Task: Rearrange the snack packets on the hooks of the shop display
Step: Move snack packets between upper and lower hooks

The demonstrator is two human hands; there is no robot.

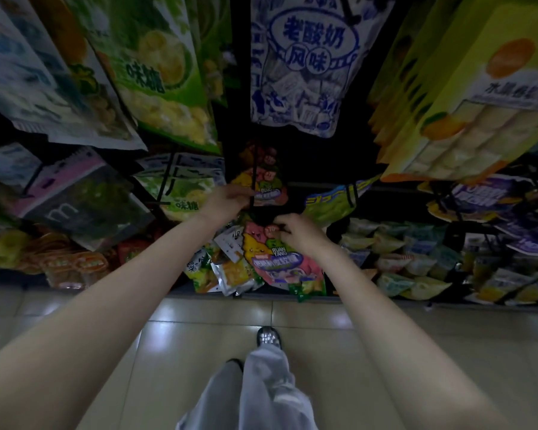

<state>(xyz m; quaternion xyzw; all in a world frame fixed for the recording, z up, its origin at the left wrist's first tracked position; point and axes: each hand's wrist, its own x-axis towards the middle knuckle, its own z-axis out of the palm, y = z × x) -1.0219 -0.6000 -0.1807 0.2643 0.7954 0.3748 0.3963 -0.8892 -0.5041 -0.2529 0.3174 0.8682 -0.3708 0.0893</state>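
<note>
The left hand [227, 201] curls its fingers round a thin black hook [253, 181] and touches the shiny, bright packet [261, 178] hanging on it. The right hand [298, 235] pinches the top edge of a pink and yellow gummy packet [280, 259], a flat, glossy bag with cartoon faces, low down in the middle of the display. Crinkly foil bags [230, 271] lie just beside it. Above hangs a big blue and white bag [305, 66] and a green bag [156, 72]. The floor [339, 352] is smooth, shiny tiles.
</note>
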